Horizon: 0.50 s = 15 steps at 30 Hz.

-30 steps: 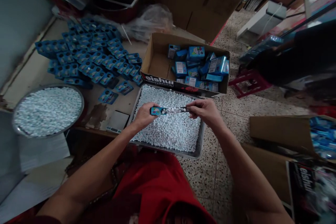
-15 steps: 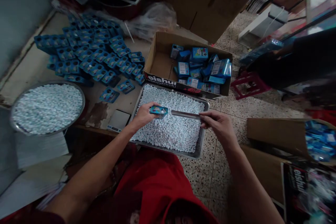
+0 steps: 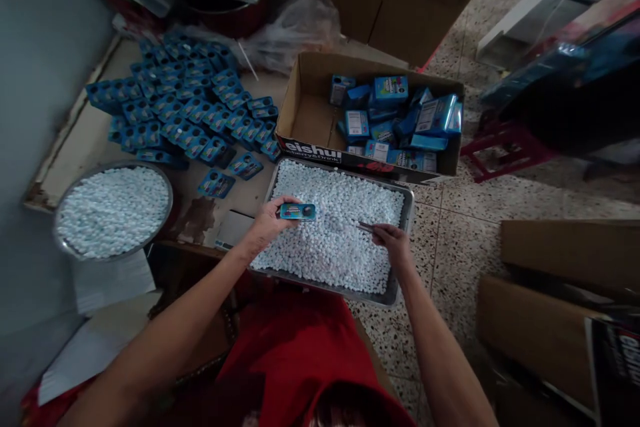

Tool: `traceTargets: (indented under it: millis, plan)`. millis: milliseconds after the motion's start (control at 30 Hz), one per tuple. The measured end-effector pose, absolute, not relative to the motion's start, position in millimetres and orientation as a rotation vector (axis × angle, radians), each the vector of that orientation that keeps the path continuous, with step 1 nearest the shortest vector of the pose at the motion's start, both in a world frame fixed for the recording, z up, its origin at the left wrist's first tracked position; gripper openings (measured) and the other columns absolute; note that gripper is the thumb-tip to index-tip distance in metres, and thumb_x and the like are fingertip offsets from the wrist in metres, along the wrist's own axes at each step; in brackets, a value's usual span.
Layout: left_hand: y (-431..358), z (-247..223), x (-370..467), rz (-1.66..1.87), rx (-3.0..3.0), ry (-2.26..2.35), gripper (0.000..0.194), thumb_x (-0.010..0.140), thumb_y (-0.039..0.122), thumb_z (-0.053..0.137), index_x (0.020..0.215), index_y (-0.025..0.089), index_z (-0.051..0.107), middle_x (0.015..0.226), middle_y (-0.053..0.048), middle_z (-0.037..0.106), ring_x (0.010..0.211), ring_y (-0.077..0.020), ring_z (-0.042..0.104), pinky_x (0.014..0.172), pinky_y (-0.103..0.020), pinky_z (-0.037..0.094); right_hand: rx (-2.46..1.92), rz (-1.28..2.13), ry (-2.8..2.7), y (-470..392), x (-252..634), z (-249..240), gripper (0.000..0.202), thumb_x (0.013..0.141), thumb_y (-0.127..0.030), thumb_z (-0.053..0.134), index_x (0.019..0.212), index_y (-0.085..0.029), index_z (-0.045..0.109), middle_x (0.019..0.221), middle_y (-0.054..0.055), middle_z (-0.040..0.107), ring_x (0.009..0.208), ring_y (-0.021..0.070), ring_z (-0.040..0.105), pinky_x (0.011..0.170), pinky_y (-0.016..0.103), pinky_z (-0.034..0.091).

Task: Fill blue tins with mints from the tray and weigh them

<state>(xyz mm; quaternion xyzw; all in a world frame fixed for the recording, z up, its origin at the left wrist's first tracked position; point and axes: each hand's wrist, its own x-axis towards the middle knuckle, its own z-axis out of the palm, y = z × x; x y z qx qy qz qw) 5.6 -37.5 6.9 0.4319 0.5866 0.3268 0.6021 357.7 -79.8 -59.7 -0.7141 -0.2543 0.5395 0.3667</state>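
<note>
My left hand (image 3: 271,221) grips a small blue box (image 3: 297,211) by its left end, above the tray. A dark round opening shows near the box's right end. Pinched in my right hand (image 3: 393,240) is a narrow metal scoop (image 3: 367,226), its tip low at the surface of the pellets and partly lost among them. Small pale blue-white pellets (image 3: 345,263) fill the shallow metal tray (image 3: 409,213) beneath both hands. A shallow hollow shows in the pellets between the box and the scoop.
Many similar blue boxes (image 3: 195,107) stand packed together at the table's back left. A round metal bowl (image 3: 171,197) of pellets sits at left, a small scale (image 3: 234,227) near the tray. Behind is a cardboard carton (image 3: 310,103) with blue packs; more cartons (image 3: 540,333) stand right.
My right hand has drawn the scoop away from the box and lowered it to the pellets. The box in my left hand has turned, now showing its printed face. The view has shifted slightly.
</note>
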Motion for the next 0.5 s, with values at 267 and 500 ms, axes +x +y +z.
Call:
traceTargets:
  millis: [267,500]
  plan:
    - [-33.5,23.3,14.7,0.557,1.468,1.452,0.038,0.069,0.022,0.077,0.107,0.022,0.072,0.107,-0.005,0.074,0.1,-0.0249,0.068,0.092,-0.037,0.053,-1.662,1.642,-0.775,-58.4,356.1,41.3,0.044,0.061,-0.043,0.092,0.09,-0.012,0.08,0.062,0.004,0.072,0.051,0.0115,0.064,0.053,0.022,0.053]
    - [-39.9,16.0,16.6,0.559,1.619,1.429,0.039,0.071,0.018,0.075,0.11,0.023,0.072,0.11,-0.004,0.072,0.107,-0.0259,0.066,0.096,-0.038,0.05,-1.668,1.46,-1.359,-23.5,314.7,95.3,0.027,0.08,-0.034,0.076,0.095,-0.013,0.081,0.057,0.001,0.069,0.049,0.0119,0.065,0.051,0.022,0.053]
